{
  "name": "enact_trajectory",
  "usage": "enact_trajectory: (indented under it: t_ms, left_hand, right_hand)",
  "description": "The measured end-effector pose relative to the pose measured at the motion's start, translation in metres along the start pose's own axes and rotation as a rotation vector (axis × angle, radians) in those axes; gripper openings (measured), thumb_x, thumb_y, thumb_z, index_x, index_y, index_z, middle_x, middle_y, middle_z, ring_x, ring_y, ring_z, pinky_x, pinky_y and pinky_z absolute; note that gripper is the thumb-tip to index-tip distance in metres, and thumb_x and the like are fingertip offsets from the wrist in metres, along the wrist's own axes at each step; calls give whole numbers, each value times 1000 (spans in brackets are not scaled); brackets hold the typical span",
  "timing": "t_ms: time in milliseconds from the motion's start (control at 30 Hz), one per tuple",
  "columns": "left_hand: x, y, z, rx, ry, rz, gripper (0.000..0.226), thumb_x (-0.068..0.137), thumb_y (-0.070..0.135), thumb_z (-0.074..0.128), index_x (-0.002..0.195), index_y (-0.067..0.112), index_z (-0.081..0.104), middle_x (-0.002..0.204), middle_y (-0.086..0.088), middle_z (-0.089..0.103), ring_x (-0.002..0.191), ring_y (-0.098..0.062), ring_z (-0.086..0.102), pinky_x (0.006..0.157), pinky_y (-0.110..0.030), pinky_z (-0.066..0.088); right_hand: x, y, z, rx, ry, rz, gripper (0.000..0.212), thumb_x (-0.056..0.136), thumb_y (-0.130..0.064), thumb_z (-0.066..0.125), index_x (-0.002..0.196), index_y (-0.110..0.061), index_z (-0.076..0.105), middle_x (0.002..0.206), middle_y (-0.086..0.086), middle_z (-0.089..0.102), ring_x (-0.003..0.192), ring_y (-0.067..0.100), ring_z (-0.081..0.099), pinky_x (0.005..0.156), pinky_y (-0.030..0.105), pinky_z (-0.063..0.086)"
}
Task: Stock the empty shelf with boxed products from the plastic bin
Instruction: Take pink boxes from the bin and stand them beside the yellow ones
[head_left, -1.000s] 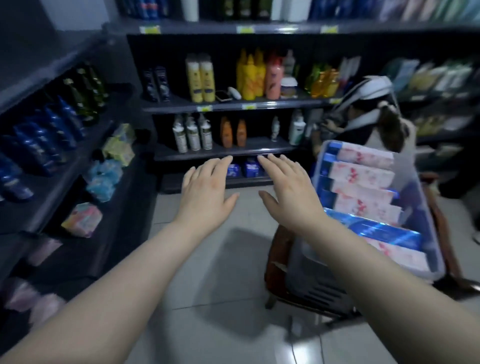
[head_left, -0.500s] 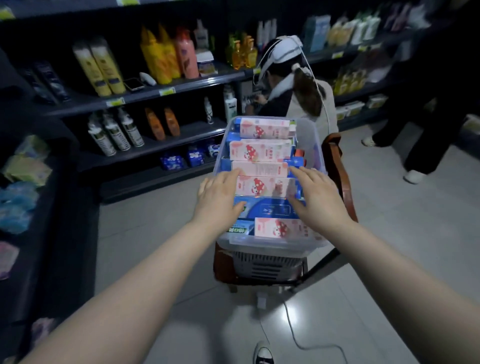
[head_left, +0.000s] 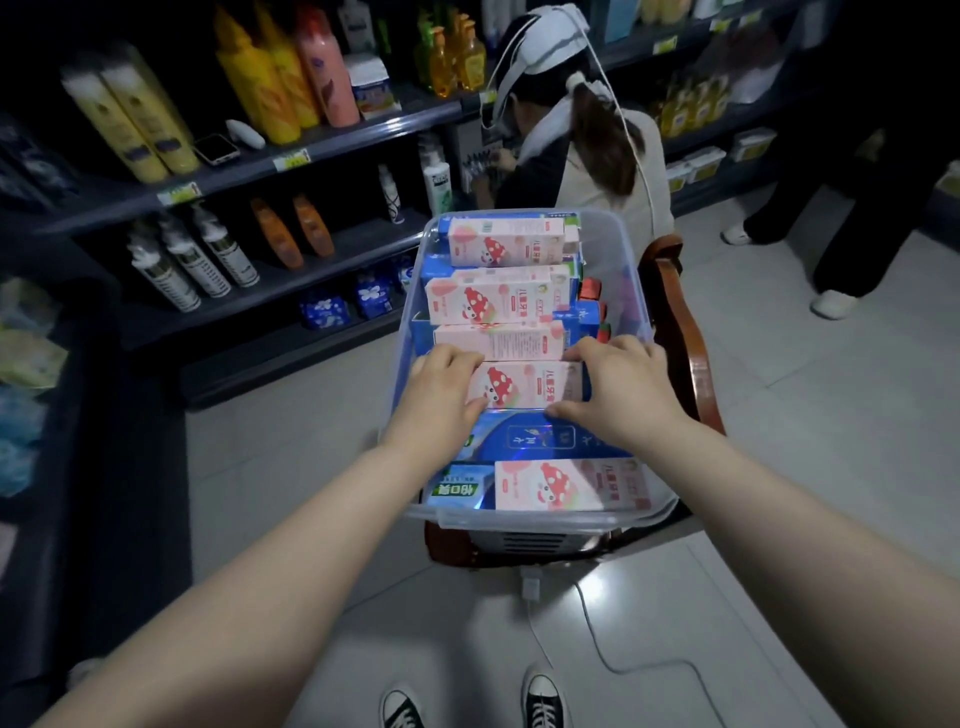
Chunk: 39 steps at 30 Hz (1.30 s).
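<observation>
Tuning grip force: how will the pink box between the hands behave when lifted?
Probably stiff: the pink box is a crisp-edged carton, held endwise by left hand and right hand. Slim, so likely light. Close-packed neighbouring boxes in the plastic bin may drag.

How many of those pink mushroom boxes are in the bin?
5 pink boxes: one at the bin's far end, two just nearer, one gripped between the left hand and right hand, one at the near end. Others may be hidden beneath.

Pink boxes (head_left: 524, 384) with red white-spotted mushrooms, blue boxes (head_left: 540, 436), clear bin (head_left: 613, 249).
</observation>
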<state>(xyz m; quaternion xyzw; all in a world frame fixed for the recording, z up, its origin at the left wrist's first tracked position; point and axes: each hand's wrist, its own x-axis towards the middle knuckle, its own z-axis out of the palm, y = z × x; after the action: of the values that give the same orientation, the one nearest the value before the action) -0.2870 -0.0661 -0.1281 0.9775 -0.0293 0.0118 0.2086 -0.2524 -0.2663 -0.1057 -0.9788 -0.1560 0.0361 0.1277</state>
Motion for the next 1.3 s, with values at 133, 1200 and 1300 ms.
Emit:
enact_trajectory:
  t_ms: [133,1200,1300]
  left_hand:
    - [4,4,-4,2,1,-3,57,87,28,65,138,12,43,130,-7,43,120,-25,37,102,-29,30]
    - [-37,-42,-79,-323,414,-356,35,83,32,70,106,20,46,107,2,63,94,-19,60,78,-33,48]
    - [-66,-58,-100,-363,501,-449,38,83,29,70,110,15,47,109,-3,64,96,-24,62,82,-39,51]
  right_hand:
    - [-3,1,1,28,30,-42,60,74,-51,72,122,-23,49,123,-2,57,120,19,45,104,37,26]
    - [84,-51,-44,389,100,-179,39,80,-21,69,116,-19,54,107,2,62,98,23,58,78,34,48]
    - [72,-95,-60,697,142,-333,39,82,-15,71,116,-21,53,93,-11,59,79,10,57,72,23,47]
